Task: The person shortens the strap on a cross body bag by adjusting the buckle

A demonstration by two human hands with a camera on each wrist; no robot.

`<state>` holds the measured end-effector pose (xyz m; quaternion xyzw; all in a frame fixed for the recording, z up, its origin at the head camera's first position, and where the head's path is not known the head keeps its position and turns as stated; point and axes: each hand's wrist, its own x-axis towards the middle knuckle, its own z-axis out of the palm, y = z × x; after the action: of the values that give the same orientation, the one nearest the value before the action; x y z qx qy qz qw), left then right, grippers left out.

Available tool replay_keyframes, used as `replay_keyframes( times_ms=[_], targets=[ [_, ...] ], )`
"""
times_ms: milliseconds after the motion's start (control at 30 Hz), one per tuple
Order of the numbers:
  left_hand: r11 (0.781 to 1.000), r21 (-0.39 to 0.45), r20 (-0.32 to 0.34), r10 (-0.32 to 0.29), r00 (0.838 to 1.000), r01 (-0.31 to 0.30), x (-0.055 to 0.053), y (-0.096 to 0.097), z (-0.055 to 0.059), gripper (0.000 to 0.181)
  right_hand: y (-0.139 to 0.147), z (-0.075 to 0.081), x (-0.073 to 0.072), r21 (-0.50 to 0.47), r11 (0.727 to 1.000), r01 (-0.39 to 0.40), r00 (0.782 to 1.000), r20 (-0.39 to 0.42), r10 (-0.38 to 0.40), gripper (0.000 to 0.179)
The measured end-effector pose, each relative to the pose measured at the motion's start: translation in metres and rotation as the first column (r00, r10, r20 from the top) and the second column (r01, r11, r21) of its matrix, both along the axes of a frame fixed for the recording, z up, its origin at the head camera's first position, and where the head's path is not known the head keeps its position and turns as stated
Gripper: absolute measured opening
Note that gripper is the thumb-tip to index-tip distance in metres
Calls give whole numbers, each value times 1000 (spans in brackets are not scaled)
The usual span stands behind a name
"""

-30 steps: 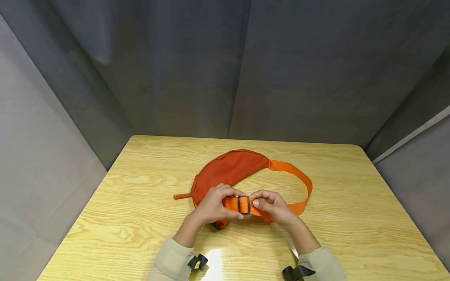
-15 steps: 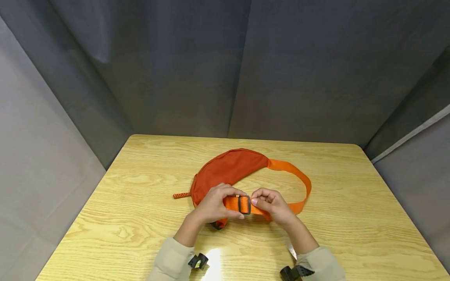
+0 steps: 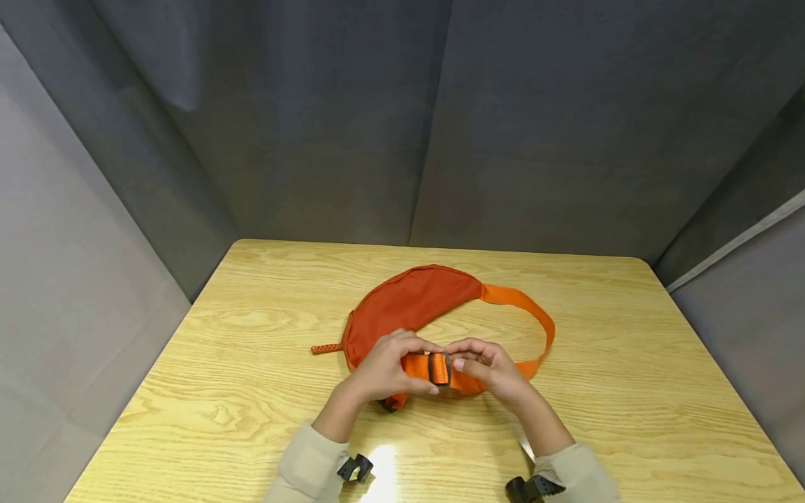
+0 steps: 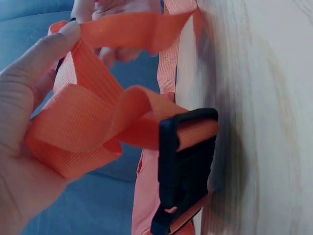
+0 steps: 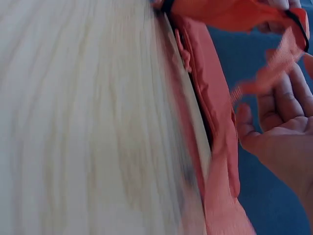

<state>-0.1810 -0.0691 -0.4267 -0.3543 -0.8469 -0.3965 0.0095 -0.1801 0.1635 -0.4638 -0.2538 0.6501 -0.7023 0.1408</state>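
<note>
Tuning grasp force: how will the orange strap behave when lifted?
The orange strap is probably floppy: it folds and twists loosely in the left wrist view. It looks light, being thin, flat webbing. The black buckle threaded on it may swing or drag.

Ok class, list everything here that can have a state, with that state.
Red curved fabric bag: lying on the pale wooden table.
Orange flat woven strap: looped, part lifted and folded.
Black rectangular plastic slider: threaded on the strap's lifted part.
Black plastic buckle: strap threaded through; whether clipped, unclear.
Red patterned cord tab: sticking out sideways.
Left hand: gripping the strap.
Right hand: at the strap, fingers bent.
</note>
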Motion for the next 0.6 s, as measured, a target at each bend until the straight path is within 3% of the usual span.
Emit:
replay_keyframes(
  times_ms=[133, 200, 467, 600],
  targets=[
    [1000, 1, -1, -7, 1000, 7, 0, -1, 0, 52, 8, 0, 0, 130, 991, -3, 1000, -10, 4, 30],
    [1000, 5, -3, -7, 1000, 7, 0, -1, 0, 52, 10, -1, 0, 149, 989, -20, 1000, -16, 23, 27],
    [997, 83, 91, -7, 996, 0, -1, 0, -1, 52, 8, -2, -1, 47, 997, -56, 997, -49, 58, 12],
    [996, 89, 96, -7, 995, -1, -1, 0, -1, 49, 6, -3, -2, 15, 998, -65, 997, -41, 65, 10]
  ],
)
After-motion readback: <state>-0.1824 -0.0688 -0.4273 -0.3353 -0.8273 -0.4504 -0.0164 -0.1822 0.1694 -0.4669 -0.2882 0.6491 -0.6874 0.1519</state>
